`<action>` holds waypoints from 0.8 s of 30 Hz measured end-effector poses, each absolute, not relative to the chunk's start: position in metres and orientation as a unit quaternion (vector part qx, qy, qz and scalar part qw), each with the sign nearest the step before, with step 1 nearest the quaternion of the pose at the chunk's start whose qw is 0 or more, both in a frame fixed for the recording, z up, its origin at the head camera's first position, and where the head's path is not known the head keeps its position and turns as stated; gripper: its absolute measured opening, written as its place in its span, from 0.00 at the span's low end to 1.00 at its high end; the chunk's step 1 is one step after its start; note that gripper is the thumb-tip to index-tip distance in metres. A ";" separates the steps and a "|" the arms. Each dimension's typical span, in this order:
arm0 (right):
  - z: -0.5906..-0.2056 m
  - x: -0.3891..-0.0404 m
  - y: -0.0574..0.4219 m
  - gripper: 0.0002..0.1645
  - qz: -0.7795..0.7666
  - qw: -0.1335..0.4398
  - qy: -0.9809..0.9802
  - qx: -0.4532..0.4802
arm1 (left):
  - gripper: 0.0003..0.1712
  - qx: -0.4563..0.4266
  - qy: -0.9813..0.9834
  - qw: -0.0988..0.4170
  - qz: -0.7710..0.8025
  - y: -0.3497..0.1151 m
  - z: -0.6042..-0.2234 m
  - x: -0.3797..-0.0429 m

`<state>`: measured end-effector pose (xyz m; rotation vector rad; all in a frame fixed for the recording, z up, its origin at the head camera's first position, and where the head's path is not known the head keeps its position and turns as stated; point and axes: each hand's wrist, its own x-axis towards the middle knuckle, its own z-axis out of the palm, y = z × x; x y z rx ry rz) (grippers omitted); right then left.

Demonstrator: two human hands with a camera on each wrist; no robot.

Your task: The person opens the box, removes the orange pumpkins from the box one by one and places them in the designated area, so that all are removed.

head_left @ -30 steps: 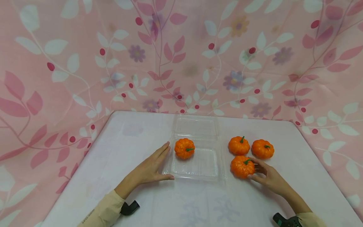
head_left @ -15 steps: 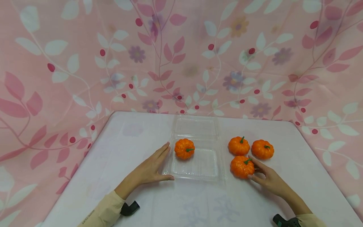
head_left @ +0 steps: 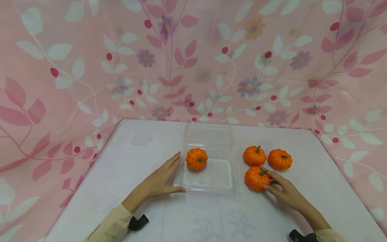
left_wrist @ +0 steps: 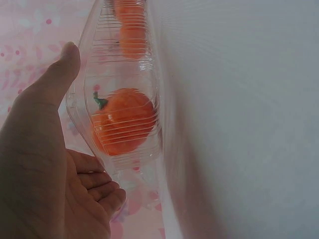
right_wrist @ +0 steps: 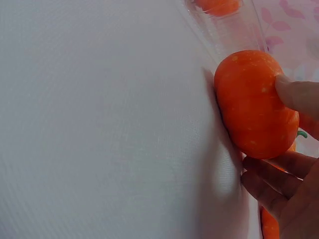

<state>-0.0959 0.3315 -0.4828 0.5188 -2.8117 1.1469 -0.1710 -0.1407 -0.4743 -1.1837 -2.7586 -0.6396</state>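
Note:
My right hand (head_left: 285, 190) holds a small orange pumpkin (head_left: 257, 179) with a green stem, low at the table. In the right wrist view the thumb presses one side of this pumpkin (right_wrist: 254, 107) and the fingers lie against the other. A clear plastic clamshell box (head_left: 208, 184) lies with its lid folded back in the middle. Inside its left part sits another pumpkin (head_left: 196, 158), which shows through the ribbed wall in the left wrist view. Along the box's left side, my left hand (head_left: 161, 179) rests with straight fingers and thumb spread around the near corner.
Two more pumpkins stand just behind the held one: a left one (head_left: 254, 155) and a right one (head_left: 280, 159). The box lid (head_left: 208, 136) lies flat toward the back of the white table (head_left: 145, 141). A pink floral curtain (head_left: 193, 67) hangs behind the table.
The right hand and the pumpkin in it have shifted slightly left, toward the box. The left hand, the box and the other pumpkins have stayed in place.

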 end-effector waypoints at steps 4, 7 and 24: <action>-0.483 -0.096 0.332 0.33 0.371 0.028 -0.914 0.164 | 0.68 -0.385 -0.898 0.036 -0.210 -0.141 -0.474 -0.171; -0.483 -0.095 0.331 0.38 0.362 0.019 -0.921 0.144 | 0.68 -0.385 -0.898 0.035 -0.212 -0.141 -0.474 -0.170; -0.450 -0.102 0.340 0.36 0.359 0.094 -0.914 0.161 | 0.69 -0.386 -0.897 0.036 -0.210 -0.141 -0.475 -0.171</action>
